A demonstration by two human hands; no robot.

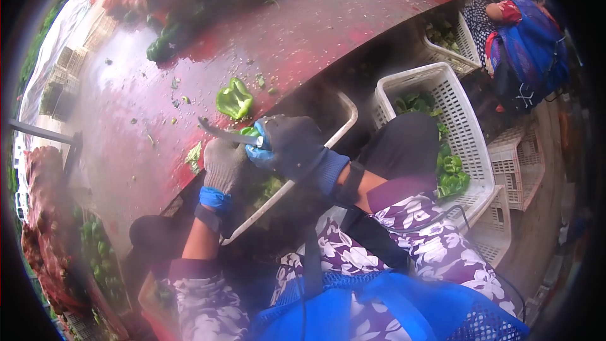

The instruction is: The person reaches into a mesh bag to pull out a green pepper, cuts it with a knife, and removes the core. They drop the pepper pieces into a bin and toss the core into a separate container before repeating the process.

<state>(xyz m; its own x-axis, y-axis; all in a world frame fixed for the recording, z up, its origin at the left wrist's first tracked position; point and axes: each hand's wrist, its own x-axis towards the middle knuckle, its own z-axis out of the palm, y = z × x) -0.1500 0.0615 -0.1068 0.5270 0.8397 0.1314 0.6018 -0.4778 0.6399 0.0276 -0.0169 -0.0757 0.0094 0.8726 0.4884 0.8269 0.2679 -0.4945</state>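
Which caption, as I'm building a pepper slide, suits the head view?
Knife in gloved right hand, green pepper in gloved left hand, beside a red tabletop.

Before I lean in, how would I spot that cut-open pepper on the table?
Start at the big reddish table, then find its edge by the gloved left hand. Just beyond lies the light green pepper, hollow inside showing. It lies alone; the darker peppers farther back are bunched.
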